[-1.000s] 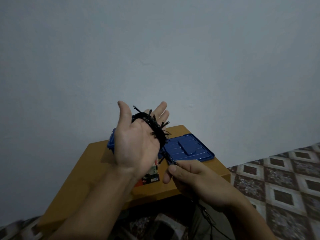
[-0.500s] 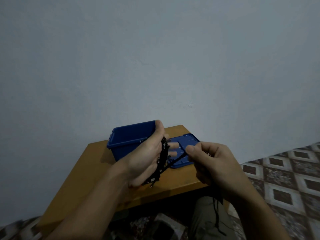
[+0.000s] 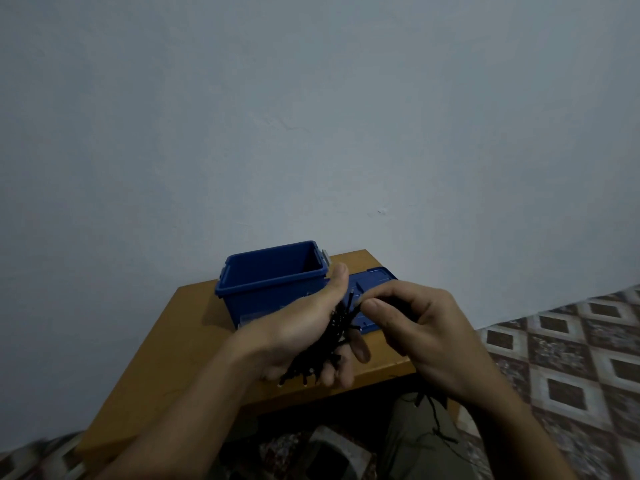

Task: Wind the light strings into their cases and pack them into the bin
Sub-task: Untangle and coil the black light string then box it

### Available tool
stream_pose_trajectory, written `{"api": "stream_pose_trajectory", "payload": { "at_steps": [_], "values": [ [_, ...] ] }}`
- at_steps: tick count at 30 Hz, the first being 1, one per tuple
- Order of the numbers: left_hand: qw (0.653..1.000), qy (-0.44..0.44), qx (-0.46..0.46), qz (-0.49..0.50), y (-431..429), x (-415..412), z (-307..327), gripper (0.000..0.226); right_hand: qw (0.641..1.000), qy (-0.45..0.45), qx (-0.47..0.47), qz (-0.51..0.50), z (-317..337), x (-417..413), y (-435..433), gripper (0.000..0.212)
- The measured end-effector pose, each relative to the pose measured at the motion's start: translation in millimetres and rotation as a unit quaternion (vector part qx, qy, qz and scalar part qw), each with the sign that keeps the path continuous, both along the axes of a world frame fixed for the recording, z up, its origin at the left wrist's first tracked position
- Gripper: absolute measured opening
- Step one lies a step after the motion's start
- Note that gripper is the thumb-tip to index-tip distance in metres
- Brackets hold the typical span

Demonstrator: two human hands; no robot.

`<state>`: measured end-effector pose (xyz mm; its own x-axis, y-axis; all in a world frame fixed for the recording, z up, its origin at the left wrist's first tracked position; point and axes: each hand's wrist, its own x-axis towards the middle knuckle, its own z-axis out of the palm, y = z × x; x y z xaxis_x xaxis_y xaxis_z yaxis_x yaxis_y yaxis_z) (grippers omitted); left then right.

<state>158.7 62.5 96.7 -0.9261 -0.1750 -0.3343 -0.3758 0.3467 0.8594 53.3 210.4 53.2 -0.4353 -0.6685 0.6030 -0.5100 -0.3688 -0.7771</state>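
One wooden desk (image 3: 156, 341), set against the wall. One blue bin (image 3: 273, 289), open, upright on the desk. Left hand (image 3: 301, 327), before the bin, fingers (image 3: 361, 351) curled round a wound bundle of black light string (image 3: 335, 327). One blue lid (image 3: 372, 278), flat on the desk, right of the bin. Right hand (image 3: 429, 323), thumb and forefinger pinching a strand from the bundle; loose string trails below the wrist.

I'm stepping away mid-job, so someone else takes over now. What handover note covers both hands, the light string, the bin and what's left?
Left hand grips a black light string coil; right hand pinches the strand feeding it.
Loose tail hangs toward the lap.
Blue bin stands open on the table, lid flat beside it.
Done: partly coiled.
Left: finish winding, case it, pack.
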Motion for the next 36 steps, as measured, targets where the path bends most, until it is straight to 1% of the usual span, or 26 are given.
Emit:
{"api": "stream_pose_trajectory", "payload": {
  "at_steps": [3,6,11,13,16,17,19,21,22,25,29,32,36],
  "values": [
    [1.0,0.006,0.019,-0.021,5,2,5,0.103,1.0,0.005,-0.025,-0.008,-1,2,-2,0.013],
    [0.998,0.012,0.044,-0.053,4,5,7,0.101,0.999,-0.02,-0.049,-0.012,-4,2,-5,0.01],
    [0.991,-0.006,0.092,-0.096,-1,5,11,0.093,0.998,-0.031,-0.046,0.02,-6,2,-6,0.015],
    [0.984,-0.015,0.142,-0.111,-4,4,10,0.086,0.999,-0.03,-0.033,0.02,-6,0,-6,0.019],
    [0.967,0.002,0.206,-0.15,-10,4,5,0.068,1.0,-0.015,0.0,0.017,-9,-2,-7,0.022],
    [0.962,0.008,0.223,-0.154,-11,4,4,0.063,0.999,-0.024,0.005,0.025,-10,-2,-8,0.02],
    [0.953,0.018,0.258,-0.158,-11,4,1,0.057,0.995,-0.079,0.007,0.06,-12,-2,-10,0.013],
    [0.943,0.023,0.287,-0.167,-11,4,0,0.055,0.987,-0.125,0.002,0.099,-12,-3,-9,0.01],
    [0.939,0.027,0.296,-0.172,-12,4,-1,0.054,0.985,-0.133,-0.001,0.109,-11,-3,-8,0.009],
    [0.934,0.04,0.306,-0.179,-14,4,0,0.052,0.986,-0.127,-0.014,0.11,-10,-5,-5,0.009],
    [0.924,0.064,0.329,-0.182,-17,5,1,0.055,0.982,-0.129,-0.028,0.135,-12,-6,-4,0.013],
    [0.913,0.077,0.354,-0.187,-17,7,3,0.06,0.988,-0.124,-0.034,0.085,-15,-8,-7,0.01],
    [0.891,0.111,0.39,-0.205,-14,9,4,0.061,0.995,-0.091,-0.034,0.01,-20,-9,-13,0.013]
  ]
}}
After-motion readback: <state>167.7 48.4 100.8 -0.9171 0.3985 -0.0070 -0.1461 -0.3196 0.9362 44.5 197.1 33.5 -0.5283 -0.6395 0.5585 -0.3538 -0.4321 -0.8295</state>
